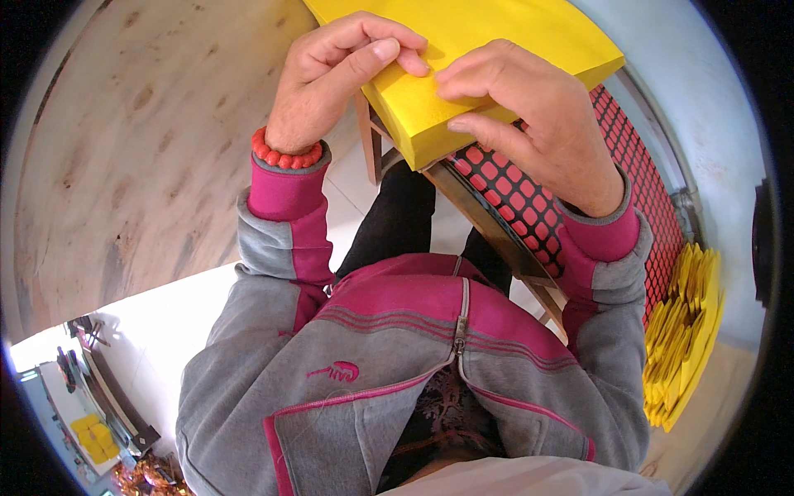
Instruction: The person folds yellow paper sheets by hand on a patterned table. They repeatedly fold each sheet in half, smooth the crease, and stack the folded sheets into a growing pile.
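A thick yellow block, which looks like stacked paper, lies in front of me with its near corner toward my body. My left hand is over its near left edge, fingers curled and thumb pressed against the index finger; anything between them is hidden. A red bead bracelet circles that wrist. My right hand arches over the block's near edge. Its fingers bend toward the top face, and its thumb stays apart from them beside the front face. The fingertips of both hands almost meet above the yellow surface.
The block rests on a wooden-framed stand with a red and black grid-patterned top. A bundle of folded yellow paper sits at the right, near a pale wall. A large pale mottled board fills the left side.
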### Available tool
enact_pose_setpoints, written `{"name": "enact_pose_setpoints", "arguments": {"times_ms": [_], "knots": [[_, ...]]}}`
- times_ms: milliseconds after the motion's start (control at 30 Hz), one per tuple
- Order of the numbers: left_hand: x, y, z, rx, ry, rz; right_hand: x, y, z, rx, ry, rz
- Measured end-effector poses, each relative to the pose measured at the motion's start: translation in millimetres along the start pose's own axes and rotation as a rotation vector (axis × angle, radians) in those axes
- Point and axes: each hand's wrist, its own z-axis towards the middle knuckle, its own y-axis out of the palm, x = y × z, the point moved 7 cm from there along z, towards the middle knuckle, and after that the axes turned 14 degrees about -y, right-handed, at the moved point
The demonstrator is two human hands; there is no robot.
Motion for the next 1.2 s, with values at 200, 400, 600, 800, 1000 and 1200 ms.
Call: {"name": "enact_pose_setpoints", "arguments": {"times_ms": [200,400,600,800,1000,1200], "knots": [[-5,-6,1,0.034,0.042,0.090,3,2,-2,0.035,0.010,-0.020],[5,0,-2,-0.027,0.073,-0.029,3,3,-2,0.071,0.023,-0.035],[6,-1,-6,-0.025,0.064,-0.033,-2,2,-1,0.082,-0.053,-0.033],[4,-2,-7,-0.002,0.000,0.028,-2,3,-1,0.107,-0.117,-0.072],[7,-1,-7,-0.014,0.060,0.097,2,4,-3,0.204,-0.045,-0.037],[7,-1,-7,-0.021,0.104,0.093,9,7,-7,0.209,0.083,0.108]]}}
